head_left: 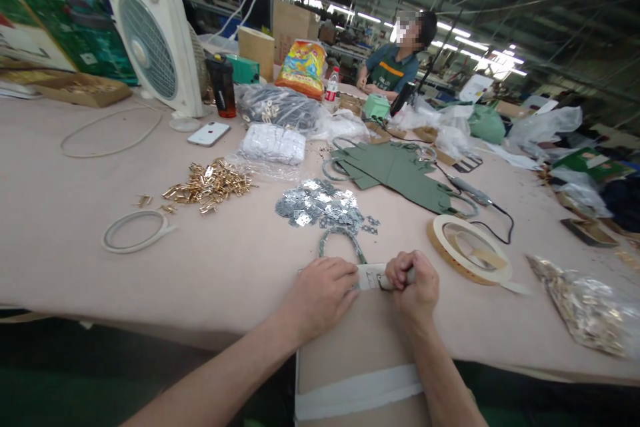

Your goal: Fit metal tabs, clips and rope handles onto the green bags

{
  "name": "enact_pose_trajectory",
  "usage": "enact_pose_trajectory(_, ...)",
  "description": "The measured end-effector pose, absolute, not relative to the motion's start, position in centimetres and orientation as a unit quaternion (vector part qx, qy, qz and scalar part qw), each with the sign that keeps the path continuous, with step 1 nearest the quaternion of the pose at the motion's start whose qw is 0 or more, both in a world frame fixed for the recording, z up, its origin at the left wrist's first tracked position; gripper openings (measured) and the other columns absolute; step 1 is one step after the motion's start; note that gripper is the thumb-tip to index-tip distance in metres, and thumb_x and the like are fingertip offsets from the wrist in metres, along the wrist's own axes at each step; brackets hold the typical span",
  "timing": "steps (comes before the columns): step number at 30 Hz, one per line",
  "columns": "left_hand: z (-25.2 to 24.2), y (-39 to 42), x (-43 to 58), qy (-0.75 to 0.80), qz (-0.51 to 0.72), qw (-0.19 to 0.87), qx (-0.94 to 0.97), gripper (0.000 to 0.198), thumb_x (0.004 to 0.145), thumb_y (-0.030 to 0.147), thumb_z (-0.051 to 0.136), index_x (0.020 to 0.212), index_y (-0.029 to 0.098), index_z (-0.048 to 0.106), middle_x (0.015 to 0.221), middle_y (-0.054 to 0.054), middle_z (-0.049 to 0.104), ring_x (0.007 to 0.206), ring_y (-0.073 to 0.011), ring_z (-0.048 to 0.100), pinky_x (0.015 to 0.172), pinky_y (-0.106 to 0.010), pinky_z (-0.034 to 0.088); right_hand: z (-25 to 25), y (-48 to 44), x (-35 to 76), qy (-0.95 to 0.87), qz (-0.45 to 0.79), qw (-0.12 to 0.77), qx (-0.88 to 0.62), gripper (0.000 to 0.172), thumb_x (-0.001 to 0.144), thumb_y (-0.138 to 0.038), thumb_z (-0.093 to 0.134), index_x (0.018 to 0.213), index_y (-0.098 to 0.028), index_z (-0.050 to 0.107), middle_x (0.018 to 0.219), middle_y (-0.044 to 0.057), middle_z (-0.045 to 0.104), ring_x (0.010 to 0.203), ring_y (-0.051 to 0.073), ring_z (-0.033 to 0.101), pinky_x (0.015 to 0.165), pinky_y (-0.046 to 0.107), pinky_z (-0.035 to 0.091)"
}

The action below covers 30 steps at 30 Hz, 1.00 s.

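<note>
My left hand [327,290] lies flat with its fingers stretched over the upper edge of a beige bag panel [355,340]. My right hand [415,283] is closed in a fist around a short tool with a pale handle [411,275], mostly hidden by the fingers. The tool's end rests by a whitish strip [369,278] with small metal pieces, between the two hands. A green looped handle [340,232] sticks out beyond the panel's edge. Just past it lies a pile of small silver metal plates [320,203].
Gold metal prongs [210,183] are heaped at left, near a thin tape roll [135,230]. At right are a wide tape roll [470,250], green panels [395,170], a corded tool [470,190] and a bag of metal parts [585,307]. A fan [153,33] and a person [395,63] are beyond.
</note>
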<state>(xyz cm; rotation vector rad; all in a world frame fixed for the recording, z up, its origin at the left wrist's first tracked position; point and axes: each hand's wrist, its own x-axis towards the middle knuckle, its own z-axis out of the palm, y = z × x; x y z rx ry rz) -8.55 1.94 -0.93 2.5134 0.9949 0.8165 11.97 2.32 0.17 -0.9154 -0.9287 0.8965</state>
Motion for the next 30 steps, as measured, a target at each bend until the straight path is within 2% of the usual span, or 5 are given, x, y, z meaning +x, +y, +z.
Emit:
enact_pose_trajectory(9,-0.3,1.9,-9.5,0.350,0.281,0.168,0.877,0.024,0.103,0.028,0.056,0.122,0.027,0.070,0.133,-0.001,0.071,0.119,-0.0215,0.064,0.108,-0.042,0.047,3.2,0.4,8.4,-0.410,0.446,0.721,-0.337,0.038,0.096,-0.040,0.061,0.064,-0.021,0.056,0.051,-0.005,0.038,0.043,0.010,0.033,0.046,0.025,0.031)
enact_pose_trajectory(30,-0.8,1.9,-9.5,0.357,0.298,0.195,0.864,0.020,0.100,0.028,0.057,0.116,0.026,0.068,0.135,0.000,0.072,0.113,-0.0209,0.067,0.107,-0.044,0.040,0.2,-1.3,5.6,-0.461,0.366,0.742,-0.321,0.037,0.099,-0.038,0.059,0.066,-0.023,0.060,0.050,-0.004,0.039,0.046,0.014,0.038,0.050,0.030,0.035)
